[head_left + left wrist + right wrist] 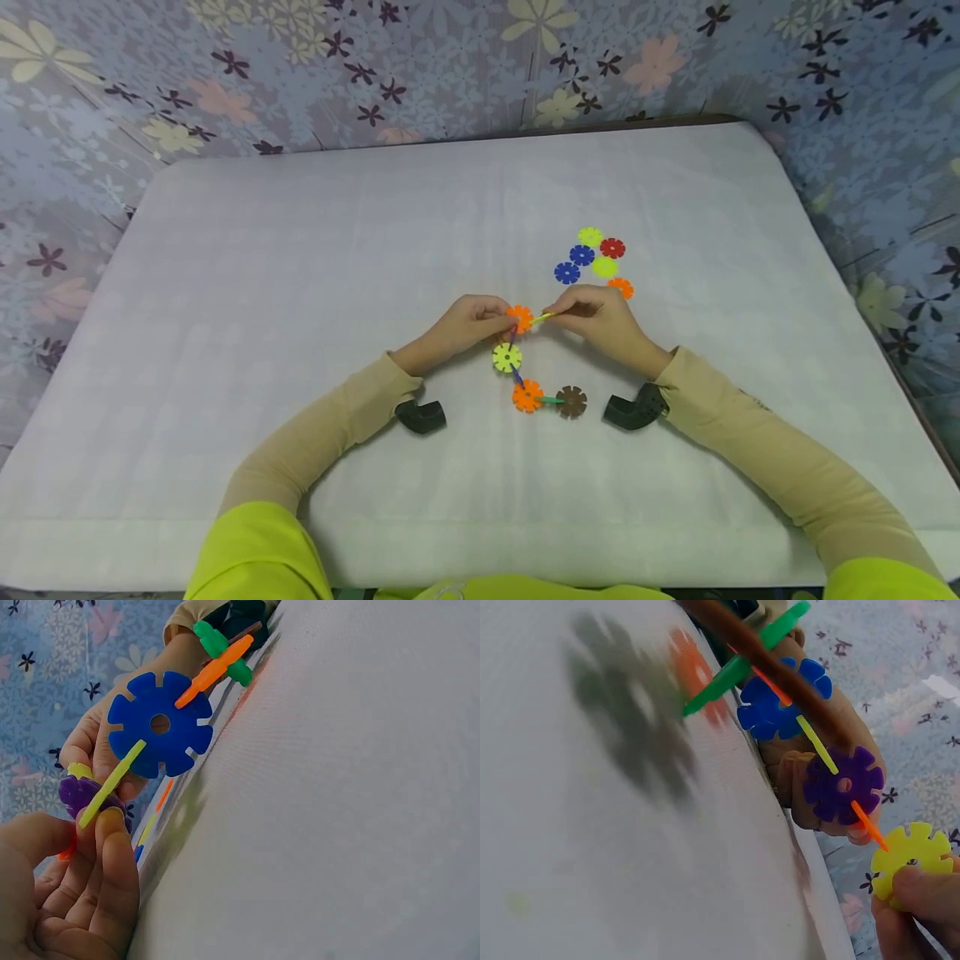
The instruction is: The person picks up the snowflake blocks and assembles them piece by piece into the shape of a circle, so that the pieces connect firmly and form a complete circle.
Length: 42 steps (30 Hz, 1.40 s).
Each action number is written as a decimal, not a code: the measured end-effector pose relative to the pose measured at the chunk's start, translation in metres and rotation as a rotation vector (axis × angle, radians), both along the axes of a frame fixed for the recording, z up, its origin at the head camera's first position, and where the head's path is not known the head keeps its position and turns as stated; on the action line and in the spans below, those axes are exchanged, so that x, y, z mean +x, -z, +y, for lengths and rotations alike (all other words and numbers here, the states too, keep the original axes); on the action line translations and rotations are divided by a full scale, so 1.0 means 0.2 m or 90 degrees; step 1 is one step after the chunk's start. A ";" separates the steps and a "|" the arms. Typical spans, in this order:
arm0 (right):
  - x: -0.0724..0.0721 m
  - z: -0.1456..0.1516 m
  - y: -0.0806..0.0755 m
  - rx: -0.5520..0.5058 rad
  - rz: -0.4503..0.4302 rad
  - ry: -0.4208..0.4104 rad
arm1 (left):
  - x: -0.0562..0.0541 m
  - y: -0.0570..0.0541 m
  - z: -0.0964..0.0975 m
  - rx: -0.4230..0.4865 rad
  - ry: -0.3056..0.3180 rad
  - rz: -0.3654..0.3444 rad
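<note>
Several notched plastic discs are linked edge to edge in a chain. It bends from a brown disc (572, 402) through green, orange (527, 397), blue (180, 742), yellow (507, 357) and purple (859, 780) ones to an orange disc (522, 316). My left hand (476, 321) pinches the chain at its upper end, by the purple and orange discs. Between thumb and fingertips, my right hand (596, 315) holds a yellow disc (892, 862), its rim right at the orange disc's edge. The chain's lower end hangs close over the table.
Behind my right hand lie loose discs on the white-covered table (300, 250): blue (567, 272), red (612, 248), yellow (590, 237) and orange (621, 287). Black wrist devices (420, 417) stick out beneath both sleeves. Flower-patterned cloth (450, 75) runs behind the table.
</note>
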State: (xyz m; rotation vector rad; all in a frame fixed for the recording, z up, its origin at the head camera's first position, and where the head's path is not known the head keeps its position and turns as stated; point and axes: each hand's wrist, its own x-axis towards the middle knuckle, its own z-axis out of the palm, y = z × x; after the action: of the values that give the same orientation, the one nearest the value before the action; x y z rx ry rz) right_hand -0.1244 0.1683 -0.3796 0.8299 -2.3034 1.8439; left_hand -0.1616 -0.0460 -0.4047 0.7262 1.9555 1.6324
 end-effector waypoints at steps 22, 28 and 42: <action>-0.08 -0.03 0.12 -0.028 -0.027 -0.054 | 0.02 -0.01 -0.04 0.003 0.015 0.003; -0.10 0.00 0.13 0.163 0.048 0.035 | 0.04 -0.09 -0.02 0.024 -0.011 -0.018; -0.10 0.08 0.13 0.380 0.147 0.150 | 0.00 0.02 -0.01 0.068 -0.071 -0.052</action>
State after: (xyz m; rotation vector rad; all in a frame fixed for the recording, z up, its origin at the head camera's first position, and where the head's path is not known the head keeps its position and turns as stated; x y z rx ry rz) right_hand -0.1451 0.1844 -0.4056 0.7265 -2.6736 0.9156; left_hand -0.1608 -0.0470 -0.4079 0.5903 1.8924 1.8154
